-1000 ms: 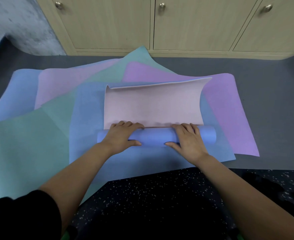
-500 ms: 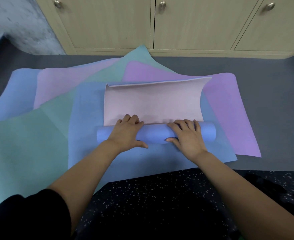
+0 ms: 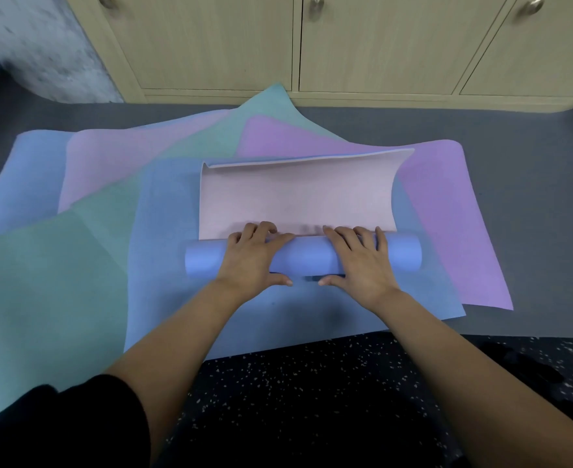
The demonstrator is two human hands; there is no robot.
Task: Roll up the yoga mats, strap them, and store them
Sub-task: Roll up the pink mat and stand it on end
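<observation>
Fingers (image 3: 261, 231) of our left hand (image 3: 249, 265) and right hand (image 3: 364, 268) curl over the half-rolled mat (image 3: 307, 256), lying atop spread mats (image 3: 58, 282) on the floor (image 3: 531, 197); uneven pressure could skew it, telescoping its ends.

Wooden cabinets (image 3: 372, 42), grey floor (image 3: 528, 123)

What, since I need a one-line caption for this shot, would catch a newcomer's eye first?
Dead centre, the left hand and right hand grip a half-rolled mat, blue outside, its pale pink inner face flat beyond them. Beneath it, overlapping mats fan across the grey floor: a teal mat at left, a purple mat at right, wooden cabinets behind.
</observation>
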